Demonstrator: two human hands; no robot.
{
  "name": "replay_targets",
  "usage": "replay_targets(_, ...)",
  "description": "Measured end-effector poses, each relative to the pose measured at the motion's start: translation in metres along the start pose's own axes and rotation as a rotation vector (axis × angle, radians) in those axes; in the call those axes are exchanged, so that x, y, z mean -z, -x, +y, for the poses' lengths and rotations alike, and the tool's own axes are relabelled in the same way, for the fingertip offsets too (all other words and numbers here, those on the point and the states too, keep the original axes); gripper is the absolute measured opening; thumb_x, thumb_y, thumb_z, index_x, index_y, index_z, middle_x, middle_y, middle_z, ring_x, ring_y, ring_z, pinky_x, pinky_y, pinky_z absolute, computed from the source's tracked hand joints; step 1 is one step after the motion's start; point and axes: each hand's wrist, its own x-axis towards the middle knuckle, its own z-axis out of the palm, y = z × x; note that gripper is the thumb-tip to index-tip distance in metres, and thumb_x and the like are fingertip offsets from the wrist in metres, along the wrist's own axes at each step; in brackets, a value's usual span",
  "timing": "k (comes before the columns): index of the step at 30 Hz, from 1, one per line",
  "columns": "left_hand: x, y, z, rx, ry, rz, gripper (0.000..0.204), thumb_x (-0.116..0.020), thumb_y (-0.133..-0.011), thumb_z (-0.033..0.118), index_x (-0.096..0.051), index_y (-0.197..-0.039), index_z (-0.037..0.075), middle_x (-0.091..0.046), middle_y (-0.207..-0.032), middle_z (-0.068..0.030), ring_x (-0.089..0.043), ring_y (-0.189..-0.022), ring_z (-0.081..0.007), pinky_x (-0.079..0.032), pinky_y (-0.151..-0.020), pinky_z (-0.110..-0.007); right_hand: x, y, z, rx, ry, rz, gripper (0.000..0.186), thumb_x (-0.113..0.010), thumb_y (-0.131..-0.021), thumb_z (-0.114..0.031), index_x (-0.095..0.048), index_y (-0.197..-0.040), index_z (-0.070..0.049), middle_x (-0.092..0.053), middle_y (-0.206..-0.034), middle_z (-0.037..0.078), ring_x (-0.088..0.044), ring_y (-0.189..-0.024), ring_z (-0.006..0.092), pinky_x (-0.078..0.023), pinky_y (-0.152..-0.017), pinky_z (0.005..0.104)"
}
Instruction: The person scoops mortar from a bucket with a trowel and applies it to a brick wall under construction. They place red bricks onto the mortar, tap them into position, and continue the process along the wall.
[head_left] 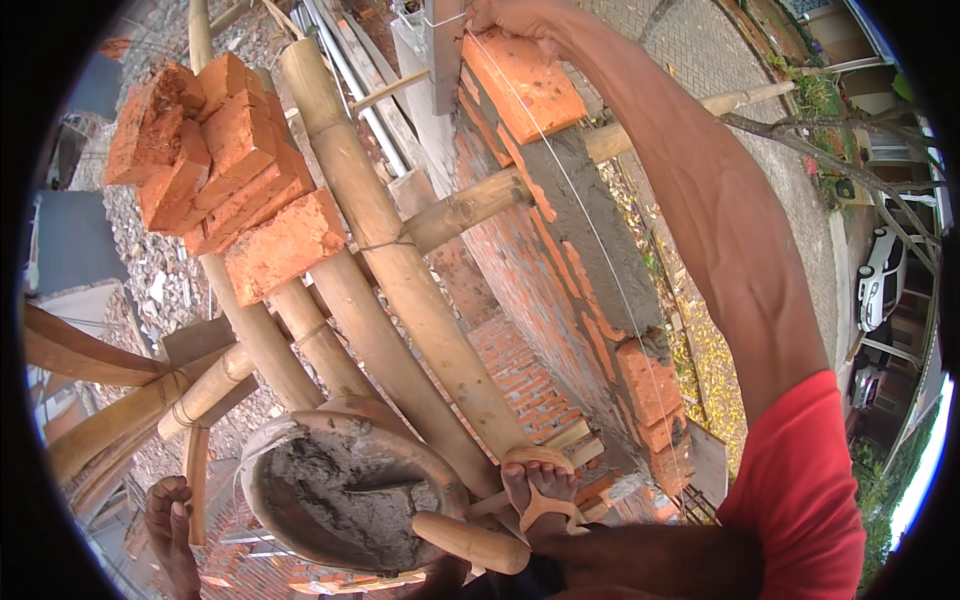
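Observation:
My right hand point(515, 22) reaches to the far end of the wall and grips the far end of an orange brick point(525, 85); the frame's top edge cuts off part of the hand. That brick lies beside an upright post point(440, 55), on the wall's top course. Grey wet mortar point(600, 240) is spread along the wall nearer to me, under a taut white string point(560, 160). Low on the left, my left hand point(168, 508) is curled closed with nothing visible in it. Nearby, a trowel point(470, 542) with a wooden handle rests in a round mortar tub point(262, 490).
Thick bamboo poles point(400, 260) form the scaffold; my sandalled foot point(540, 492) stands on them. Several loose bricks point(225, 150) are piled at the far left. A bamboo crosspiece point(465, 210) passes through the wall. Rubble point(150, 270) lies below left; a paved lane point(690, 60) runs right.

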Motion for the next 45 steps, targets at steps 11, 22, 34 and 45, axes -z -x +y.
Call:
replay_targets(11, -0.003, 0.005, 0.003, 0.006, -0.02, -0.039, 0.041, -0.066, -0.101, 0.04, -0.062, -0.128, 0.009, -0.062, -0.118, -0.0004, -0.057, -0.114, -0.0135, -0.043, -0.096, -0.033, -0.004, 0.014, 0.01, 0.044, -0.175, -0.089, 0.017, -0.072, -0.084, -0.003, -0.081, -0.098, -0.004, -0.078, -0.087, 0.008, -0.072, -0.084, 0.0204, -0.057, -0.078, 0.0367)
replay_targets(22, -0.006, 0.016, -0.004, -0.031, 0.014, -0.067, 0.041, -0.066, -0.103, 0.037, -0.062, -0.129, 0.005, -0.062, -0.119, -0.0035, -0.057, -0.114, -0.0159, -0.042, -0.1, -0.033, -0.001, 0.077, 0.054, 0.833, 0.63, 0.244, 0.054, -0.069, -0.089, -0.033, -0.064, -0.136, -0.006, -0.069, -0.129, 0.019, -0.067, -0.116, 0.0347, -0.054, -0.099, 0.0456)
replay_targets(34, 0.013, 0.019, -0.005, -0.033, -0.151, -0.096, 0.051, -0.057, -0.105, 0.038, -0.06, -0.14, 0.0, -0.059, -0.144, -0.0165, -0.055, -0.135, -0.0307, -0.048, -0.112, -0.047, -0.005, 0.085, 0.067, 0.272, 0.436, 0.057, 0.085, -0.073, -0.081, -0.07, -0.054, -0.155, -0.033, -0.047, -0.16, 0.021, -0.055, -0.14, 0.0392, -0.047, -0.117, 0.0478)
replay_targets(45, -0.014, 0.007, 0.047, -0.085, -0.12, -0.096, 0.059, -0.071, -0.097, 0.049, -0.061, -0.137, 0.007, -0.061, -0.139, -0.0098, -0.057, -0.13, -0.0237, -0.048, -0.109, -0.046, 0.01, 0.099, 0.039, 0.156, 0.286, -0.024, 0.084, -0.079, -0.071, -0.051, -0.062, -0.15, -0.027, -0.067, -0.14, 0.017, -0.062, -0.13, 0.0374, -0.052, -0.11, 0.0438)
